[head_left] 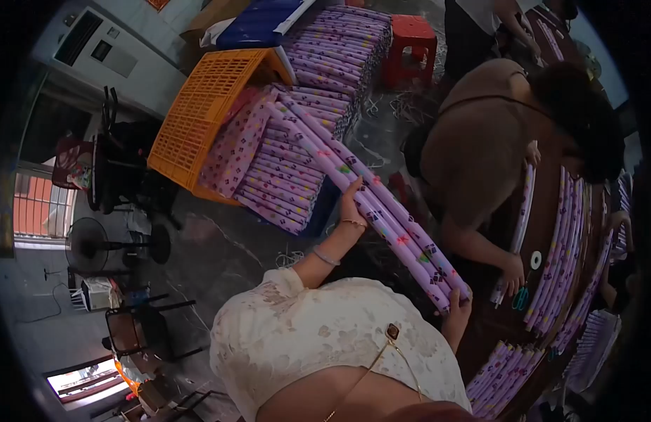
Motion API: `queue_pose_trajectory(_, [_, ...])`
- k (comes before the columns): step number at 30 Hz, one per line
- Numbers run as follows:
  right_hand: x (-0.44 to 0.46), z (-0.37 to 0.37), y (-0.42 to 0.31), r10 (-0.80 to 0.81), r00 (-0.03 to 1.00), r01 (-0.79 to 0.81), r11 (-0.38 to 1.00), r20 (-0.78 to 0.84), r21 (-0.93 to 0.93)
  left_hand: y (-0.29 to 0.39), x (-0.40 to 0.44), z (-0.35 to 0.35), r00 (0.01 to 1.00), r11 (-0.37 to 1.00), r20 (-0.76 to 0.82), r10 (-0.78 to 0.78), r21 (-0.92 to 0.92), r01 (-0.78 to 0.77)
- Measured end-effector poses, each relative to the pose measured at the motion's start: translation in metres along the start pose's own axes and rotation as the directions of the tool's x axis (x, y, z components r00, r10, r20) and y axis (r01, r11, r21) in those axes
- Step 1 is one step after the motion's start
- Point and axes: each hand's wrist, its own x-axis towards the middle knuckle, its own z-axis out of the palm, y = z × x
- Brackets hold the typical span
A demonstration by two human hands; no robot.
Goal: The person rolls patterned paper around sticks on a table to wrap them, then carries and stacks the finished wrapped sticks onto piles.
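Several long purple patterned rolls (389, 221) lie side by side as a bundle, held slantwise in front of my body. My left hand (351, 202) grips the bundle near its middle, with part of the fingers hidden by the rolls. At the lower right end, my right hand (457, 314) is closed round the roll ends. The far end of the bundle reaches over a large stack of similar rolls (283, 176), beside a tilted orange crate (199, 116).
A co-worker (473, 141) bends over a dark table (484, 334) at right, which bears more rolls, a tape roll (535, 260) and scissors (520, 298). A red stool (412, 49) stands behind. At left are a fan (90, 245) and a chair (139, 330).
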Motion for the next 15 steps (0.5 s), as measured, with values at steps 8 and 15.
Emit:
queue_pose_trajectory(8, [0.024,0.124,-0.013,-0.042,0.98,0.04,0.999,-0.193,-0.015,0.051,0.127,0.014,0.957,0.96,0.11,-0.269,-0.042,0.275])
queue_pose_trajectory(15, [0.067,0.172,-0.041,-0.071,0.984,0.052,0.992,-0.163,-0.116,0.075,0.195,0.023,0.973,0.969,0.061,-0.221,-0.095,0.227])
